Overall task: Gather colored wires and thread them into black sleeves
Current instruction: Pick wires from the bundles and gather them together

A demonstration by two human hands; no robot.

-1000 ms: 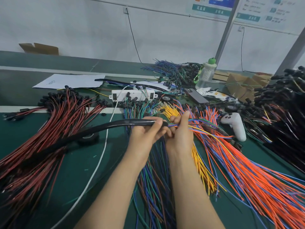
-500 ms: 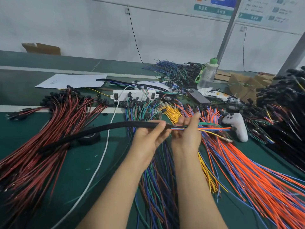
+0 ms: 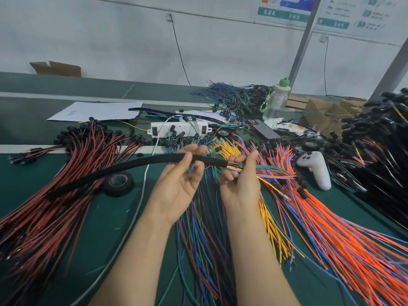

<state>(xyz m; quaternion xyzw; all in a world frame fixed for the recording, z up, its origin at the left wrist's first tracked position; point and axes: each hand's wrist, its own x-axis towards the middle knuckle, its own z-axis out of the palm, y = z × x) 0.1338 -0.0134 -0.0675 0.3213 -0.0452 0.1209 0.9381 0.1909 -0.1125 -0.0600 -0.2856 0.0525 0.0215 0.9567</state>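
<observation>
First, nearest: both forearms reach out over a green mat (image 3: 106, 228). Under the wrists lies a loose spread of mixed wires (image 3: 203, 239), blue/green/brown. Just R of the right wrist are yellow wires (image 3: 271, 228). Further R is a big fan of orange + blue wires (image 3: 342, 239). Well L of the left forearm is a heap of red wires (image 3: 55, 206) w/ black end caps. A white cable (image 3: 136, 213) runs btwn that heap and the left arm.

Next out, the left hand (image 3: 178, 184), palm up, pinches the black sleeve (image 3: 154, 159) btwn thumb and fingertips, a little short of its open end. The sleeve is lifted off the mat there and arcs away L and down, far end over the red heap. Just beside it, the right hand (image 3: 240, 182) has fingers curled round the wire bundle (image 3: 273, 173) at the sleeve mouth, thumb up. The bundle (orange, blue, green, yellow seen) enters the sleeve btwn the two hands. Its free tails stick out R of the right hand.

L of the left hand, below the sleeve, a black tape roll (image 3: 119, 182) lies flat on the mat. R of the right hand sits a white controller (image 3: 315, 171). Beyond the fingertips is a white power strip (image 3: 178, 129), w/ a dark phone (image 3: 262, 129) beyond the right hand. A bottle w/ green cap (image 3: 278, 100) stands further back. Far L are a paper sheet (image 3: 95, 111) and a cardboard box (image 3: 57, 68) by the wall.
</observation>
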